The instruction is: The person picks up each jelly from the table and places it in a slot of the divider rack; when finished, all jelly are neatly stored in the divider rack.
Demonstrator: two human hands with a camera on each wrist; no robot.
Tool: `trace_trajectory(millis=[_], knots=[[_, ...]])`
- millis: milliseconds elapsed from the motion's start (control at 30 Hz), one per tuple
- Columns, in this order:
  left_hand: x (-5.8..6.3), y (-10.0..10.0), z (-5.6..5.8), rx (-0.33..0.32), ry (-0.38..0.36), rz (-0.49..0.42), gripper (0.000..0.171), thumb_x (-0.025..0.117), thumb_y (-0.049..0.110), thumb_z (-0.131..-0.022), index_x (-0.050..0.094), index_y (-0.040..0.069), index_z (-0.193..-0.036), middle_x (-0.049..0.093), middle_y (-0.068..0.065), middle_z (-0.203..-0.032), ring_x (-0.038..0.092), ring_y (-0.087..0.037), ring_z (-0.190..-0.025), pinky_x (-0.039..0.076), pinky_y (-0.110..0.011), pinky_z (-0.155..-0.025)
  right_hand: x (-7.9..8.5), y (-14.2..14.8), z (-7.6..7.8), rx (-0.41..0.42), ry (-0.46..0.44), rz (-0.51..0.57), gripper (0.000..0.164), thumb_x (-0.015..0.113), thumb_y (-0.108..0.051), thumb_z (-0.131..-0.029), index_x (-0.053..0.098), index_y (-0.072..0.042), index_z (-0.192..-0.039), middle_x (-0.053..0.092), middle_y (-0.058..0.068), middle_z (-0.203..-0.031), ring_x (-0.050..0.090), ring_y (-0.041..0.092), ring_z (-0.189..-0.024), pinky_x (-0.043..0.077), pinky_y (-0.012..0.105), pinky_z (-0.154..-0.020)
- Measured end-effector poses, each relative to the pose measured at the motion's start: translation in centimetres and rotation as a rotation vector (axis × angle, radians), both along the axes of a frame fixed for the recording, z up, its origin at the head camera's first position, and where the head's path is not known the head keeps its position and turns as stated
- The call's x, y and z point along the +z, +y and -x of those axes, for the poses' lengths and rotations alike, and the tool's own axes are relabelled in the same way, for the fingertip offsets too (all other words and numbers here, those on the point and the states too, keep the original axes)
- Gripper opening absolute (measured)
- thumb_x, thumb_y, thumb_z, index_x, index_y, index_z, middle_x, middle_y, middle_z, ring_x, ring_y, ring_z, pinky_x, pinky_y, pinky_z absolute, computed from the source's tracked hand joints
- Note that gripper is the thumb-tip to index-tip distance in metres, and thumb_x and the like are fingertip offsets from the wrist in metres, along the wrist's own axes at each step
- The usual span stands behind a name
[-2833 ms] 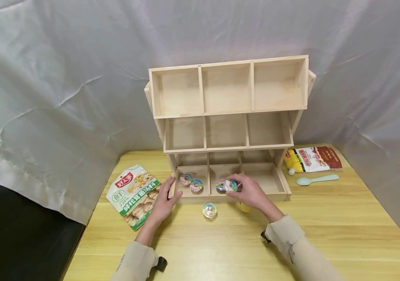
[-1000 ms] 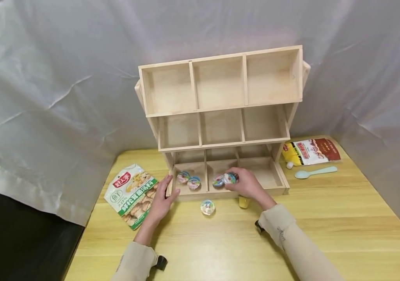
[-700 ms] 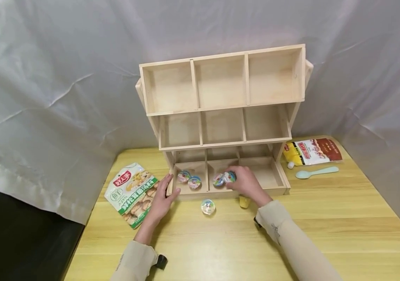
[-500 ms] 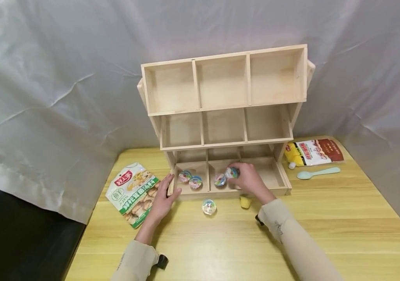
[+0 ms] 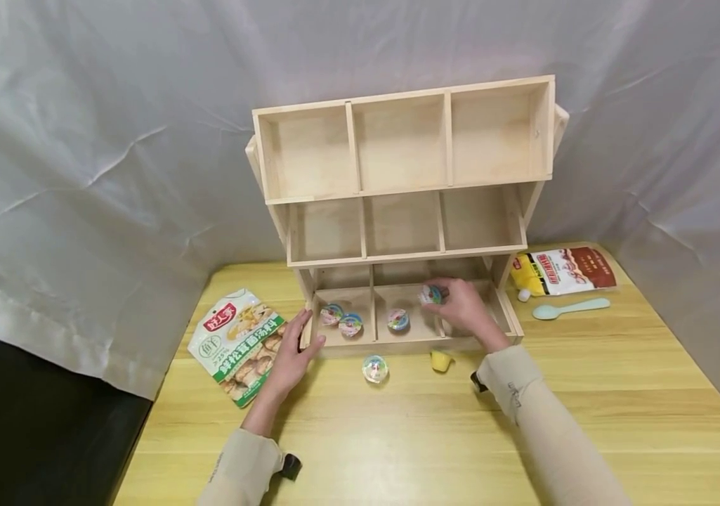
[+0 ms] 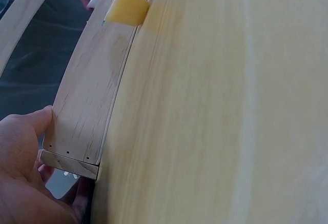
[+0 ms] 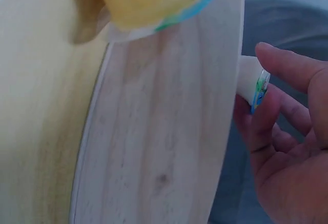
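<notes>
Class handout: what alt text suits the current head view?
A person's right hand holds a small cup at the lowest tier of a wooden rack, while the left hand holds the rack's left side. Three similar cups lie in that tier.

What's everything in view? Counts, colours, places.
Three-tier wooden rack: 1, pale, back.
Small round lidded plastic cups: 3, pink-blue, bottom left compartment (2), bottom middle (1).
Held cup: 1, white and blue, over bottom tier.
Loose cup: 1, pale, before rack.
Tipped cup: 1, yellow, right of that.
Mushroom-print pouch: 1, white-green, left.
Spouted pouch: 1, yellow-white-brown, right.
Spoon: 1, mint, before that pouch.
Wood-grain table: 1, yellow, beneath.
Draped cloth: count unclear, grey, behind.
Dark surface: 1, black, far left.
Sleeves: 2, beige, forearms.
Left hand: 1, bare, gripping rack.
Right hand: 1, bare, pinching cup.
</notes>
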State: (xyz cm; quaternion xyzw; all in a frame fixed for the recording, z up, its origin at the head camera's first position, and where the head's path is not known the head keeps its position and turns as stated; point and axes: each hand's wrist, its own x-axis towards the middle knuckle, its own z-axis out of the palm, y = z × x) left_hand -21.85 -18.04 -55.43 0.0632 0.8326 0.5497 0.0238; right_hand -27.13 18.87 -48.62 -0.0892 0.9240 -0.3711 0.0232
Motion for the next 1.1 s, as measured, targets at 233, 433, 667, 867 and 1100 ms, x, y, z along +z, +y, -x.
trace_trajectory(millis=[233,433,667,867,1100], knots=[[0.2,0.0,0.0,0.0,0.008,0.009,0.071,0.064,0.036,-0.104,0.03,0.018,-0.164,0.016,-0.007,-0.174,0.017,-0.036,-0.159,0.024,-0.057,-0.126,-0.9,-0.7,0.2,0.03,0.081,-0.143,0.053,0.085,-0.03,-0.086,0.07,-0.013,-0.133,0.074,0.016,-0.122,0.069,0.037,-0.108,0.053,0.06,-0.098],[-0.2,0.0,0.0,0.005,0.004,0.023,0.071,0.064,0.037,-0.104,0.03,0.021,-0.164,0.015,-0.005,-0.174,0.015,-0.035,-0.16,0.019,-0.059,-0.128,-2.4,-1.0,0.3,0.048,0.156,-0.212,0.051,0.088,-0.03,-0.083,0.073,-0.015,-0.129,0.073,0.014,-0.119,0.065,0.035,-0.105,0.054,0.06,-0.091],[-0.1,-0.1,0.0,0.011,0.001,0.024,0.071,0.064,0.038,-0.104,0.03,0.022,-0.164,0.016,-0.004,-0.174,0.014,-0.034,-0.16,0.016,-0.06,-0.128,-3.3,-1.1,0.5,0.049,0.179,-0.239,0.049,0.088,-0.031,-0.082,0.074,-0.016,-0.126,0.072,0.013,-0.119,0.063,0.033,-0.105,0.056,0.055,-0.089],[0.0,-0.1,0.0,0.009,0.002,0.026,0.071,0.064,0.037,-0.104,0.03,0.021,-0.164,0.016,-0.004,-0.174,0.015,-0.034,-0.16,0.017,-0.059,-0.128,-3.5,-1.2,0.7,0.069,0.229,-0.277,0.046,0.088,-0.033,-0.083,0.075,-0.016,-0.123,0.074,0.01,-0.116,0.064,0.032,-0.105,0.058,0.053,-0.087],[0.0,-0.1,0.0,0.006,0.008,0.033,0.072,0.064,0.037,-0.103,0.03,0.018,-0.164,0.016,-0.006,-0.174,0.016,-0.034,-0.16,0.017,-0.056,-0.129,-3.3,-1.2,0.6,0.105,0.262,-0.32,0.046,0.088,-0.032,-0.082,0.074,-0.015,-0.122,0.075,0.01,-0.116,0.065,0.035,-0.107,0.058,0.055,-0.089]])
